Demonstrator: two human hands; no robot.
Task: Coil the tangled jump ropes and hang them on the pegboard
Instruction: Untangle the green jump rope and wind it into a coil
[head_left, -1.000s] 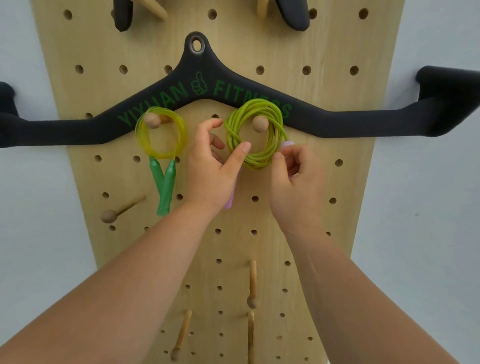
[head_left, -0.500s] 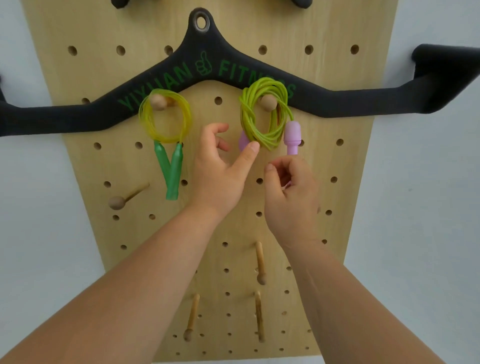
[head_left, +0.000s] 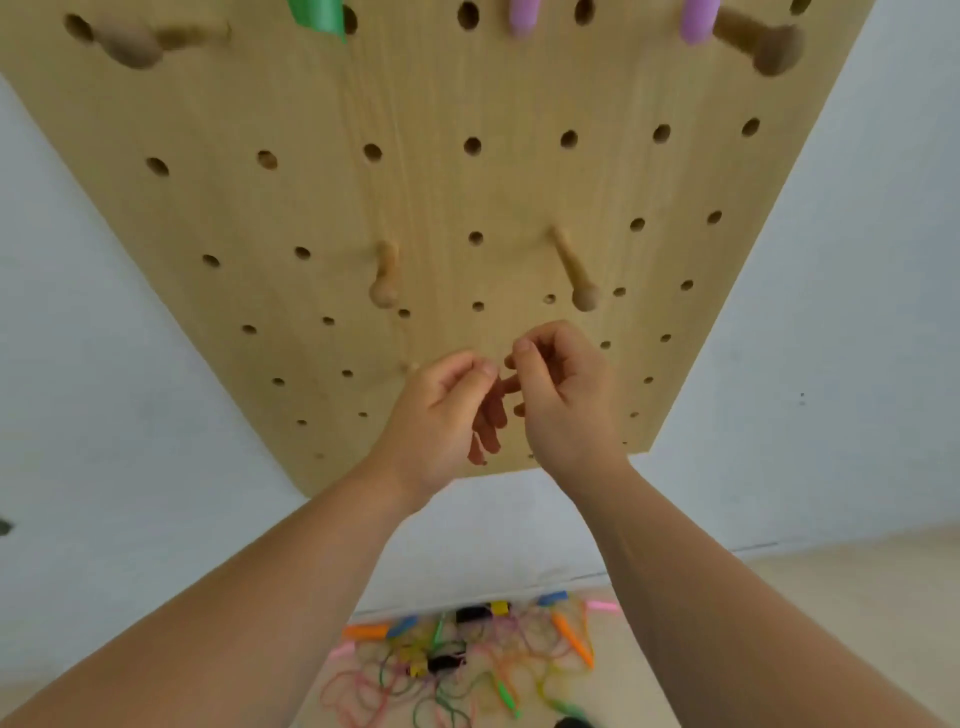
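Two bare hands hover empty before the lower part of a wooden pegboard (head_left: 311, 208). The left hand (head_left: 441, 410) has its fingers loosely curled and drooping, gripping nothing. The right hand (head_left: 561, 400), just beside it, is also loosely curled, thumb resting near the forefinger, with nothing pinched. At 12 o'clock in the frame, a green handle (head_left: 317, 15) and two pink handles (head_left: 519, 18) hang down from rope already on the board (the coils themselves are out of view). The tangled jump ropes (head_left: 457, 670) lie in a bright heap on the floor (head_left: 831, 597) at 6 o'clock, well below the hands. The next job appears to be fetching another rope. It is best to take one handle, follow its cord out of the heap without pulling knots tight, wind even loops, then use a bare peg (head_left: 385, 275) at 11 o'clock from the hands.
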